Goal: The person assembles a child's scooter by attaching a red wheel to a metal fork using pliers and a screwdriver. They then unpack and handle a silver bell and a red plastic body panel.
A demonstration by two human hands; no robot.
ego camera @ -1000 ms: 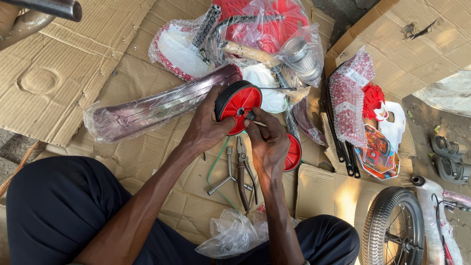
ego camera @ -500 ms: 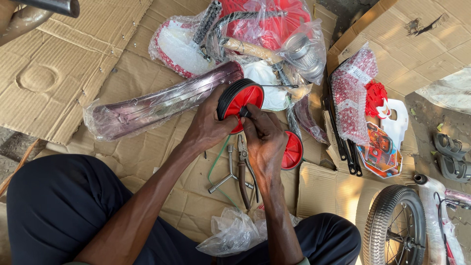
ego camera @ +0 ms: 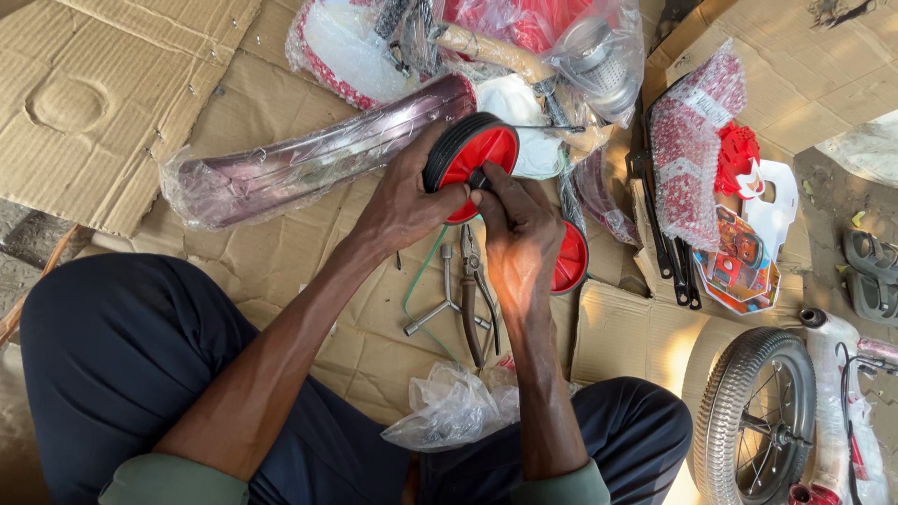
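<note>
My left hand [ego camera: 402, 201] grips a small red wheel with a black tyre [ego camera: 472, 154], holding it up on edge above the cardboard. The fingers of my right hand [ego camera: 519, 234] pinch something small and dark at the wheel's hub; what it is I cannot make out. A second red wheel [ego camera: 569, 262] lies on the cardboard just right of my right wrist, partly hidden by it. Under my hands lie a three-armed metal wrench [ego camera: 440, 304] and a pair of pliers [ego camera: 477, 299].
Flattened cardboard [ego camera: 103, 122] covers the floor. A long part wrapped in plastic [ego camera: 309, 159] lies to the left. Bagged red and white parts [ego camera: 524, 37] sit at the top, a bubble-wrapped piece [ego camera: 687, 159] and a spoked wheel [ego camera: 758, 416] to the right, and a crumpled clear bag [ego camera: 449, 411] between my knees.
The view has shifted slightly and the wheel sits a little higher. My right fingers keep working at the hub while my left hand holds the wheel.
</note>
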